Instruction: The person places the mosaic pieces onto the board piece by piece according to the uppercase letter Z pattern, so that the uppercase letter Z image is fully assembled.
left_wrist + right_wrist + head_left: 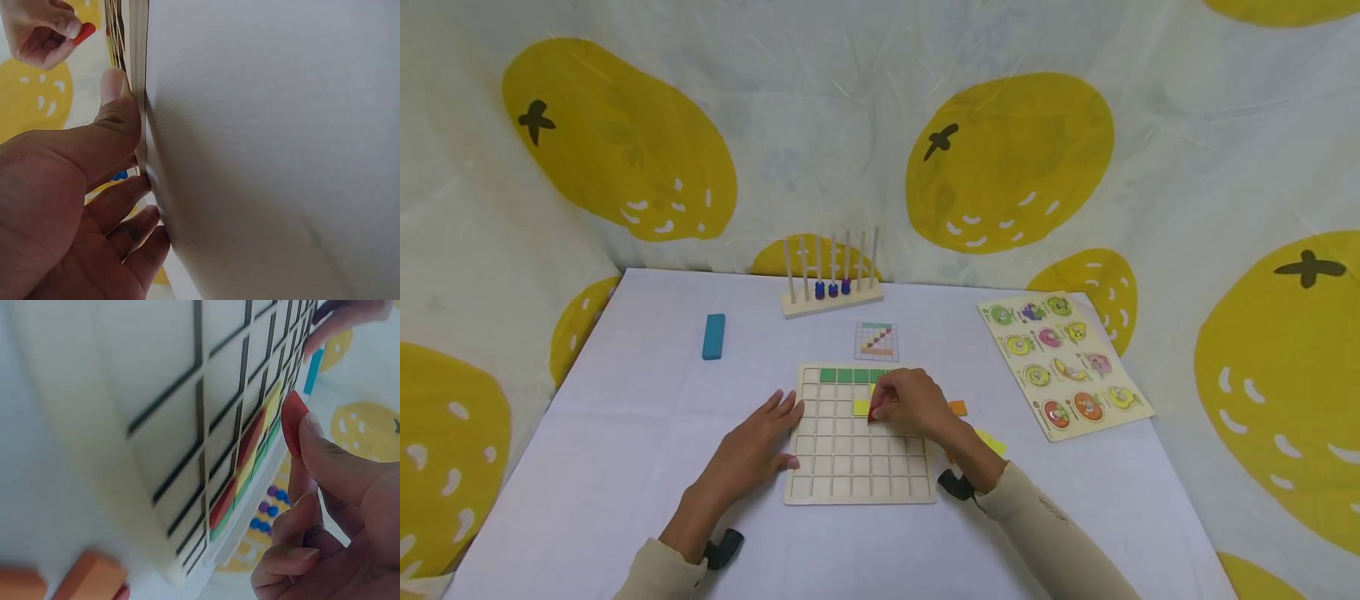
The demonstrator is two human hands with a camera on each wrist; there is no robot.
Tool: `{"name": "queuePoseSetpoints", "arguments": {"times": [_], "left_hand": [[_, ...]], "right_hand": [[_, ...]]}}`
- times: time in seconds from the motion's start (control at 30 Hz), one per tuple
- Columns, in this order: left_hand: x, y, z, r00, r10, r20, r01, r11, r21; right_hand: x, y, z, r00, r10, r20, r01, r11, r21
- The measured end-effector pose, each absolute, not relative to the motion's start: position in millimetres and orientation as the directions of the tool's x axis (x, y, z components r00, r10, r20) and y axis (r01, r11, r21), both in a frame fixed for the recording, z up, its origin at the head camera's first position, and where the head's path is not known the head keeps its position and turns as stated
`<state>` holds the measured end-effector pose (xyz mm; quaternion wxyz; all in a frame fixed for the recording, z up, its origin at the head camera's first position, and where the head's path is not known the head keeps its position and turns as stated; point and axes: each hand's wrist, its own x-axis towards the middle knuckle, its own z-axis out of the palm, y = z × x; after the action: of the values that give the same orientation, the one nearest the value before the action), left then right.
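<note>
Red tile (292,419) pinched by right hand (913,404); left hand (751,454) loose; only right wrist shows inlaid reds (250,440)

Soft, fairly even light fills the head view, with faint shadows on the tabletop (625,450); the left wrist view is dimmer, a diffuse shadow spreading rightward from the board (138,56); the right wrist view blurs the board's nearest edge and, lower left, orange tiles (92,581).

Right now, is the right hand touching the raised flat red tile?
Touching: the right wrist view shows the right hand pinching the flat red tile, thumb against it.
</note>
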<state>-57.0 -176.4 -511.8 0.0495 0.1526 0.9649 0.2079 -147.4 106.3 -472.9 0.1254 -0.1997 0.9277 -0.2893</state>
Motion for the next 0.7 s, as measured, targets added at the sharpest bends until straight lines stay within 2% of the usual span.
{"name": "queuePoseSetpoints", "arguments": {"times": [0.23, 0.7], "left_hand": [[-58, -175, -511, -0.951, 0.308, -0.039, 0.264, 0.868, 0.42], [-57, -176, -510, -0.954, 0.3, -0.033, 0.257, 0.866, 0.43]], "right_hand": [[-142, 90, -476, -0.87, -0.478, -0.123, -0.322, 0.738, -0.593], [-140, 79, -485, -0.861, -0.492, -0.132, -0.364, 0.775, -0.516]]}}
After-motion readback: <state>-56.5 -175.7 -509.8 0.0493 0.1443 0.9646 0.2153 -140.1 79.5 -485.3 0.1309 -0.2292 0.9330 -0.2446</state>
